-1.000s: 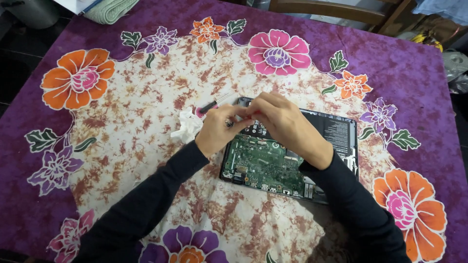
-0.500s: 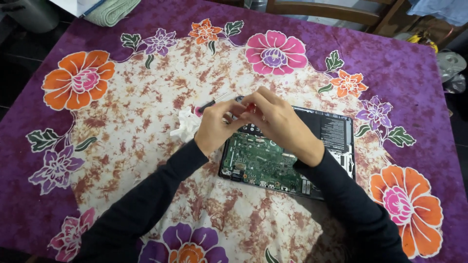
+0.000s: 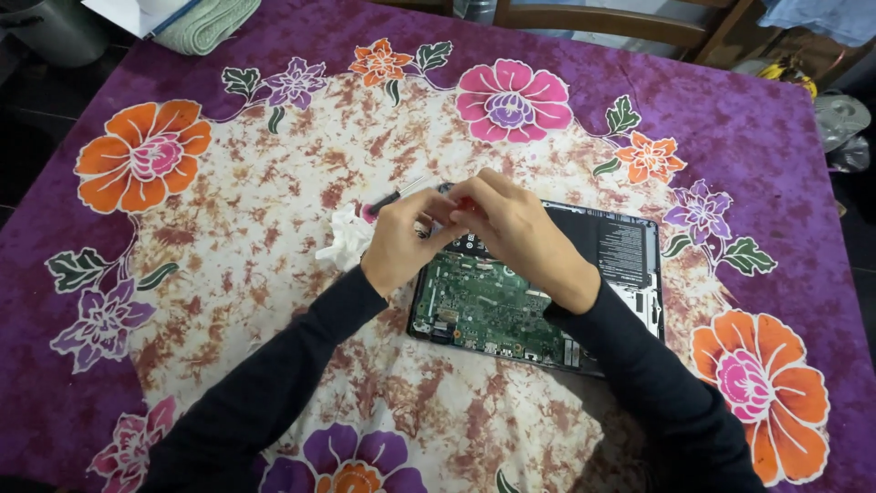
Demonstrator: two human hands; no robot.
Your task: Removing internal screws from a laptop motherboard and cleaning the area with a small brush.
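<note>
- I find both hands brought together over the far left corner of the opened laptop point(image 3: 538, 292), which lies bottom-up on the tabletop point(image 3: 274, 183) with its green circuit board point(image 3: 484, 306) exposed.
- My left hand point(image 3: 401, 242) is curled nearly closed, fingers bent inward toward the right hand; I cannot tell exactly what the fingertips pinch, as the right hand covers that spot.
- My right hand point(image 3: 511, 228) is likewise curled, fingers closed down and touching those of the left hand; a small red part shows between the fingers, too little of it visible to identify.
- A slim tool with a dark shaft and pink grip point(image 3: 388, 199) lies just beyond the left hand's knuckles; whether the hand touches it I cannot tell.
- A crumpled white tissue point(image 3: 345, 242) sits just left of the left hand, near the wrist.
- The circuit board lies directly beneath both wrists; the black battery section point(image 3: 625, 251) is to the right of the right hand.
- Both forearms wear dark sleeves point(image 3: 274, 383).
</note>
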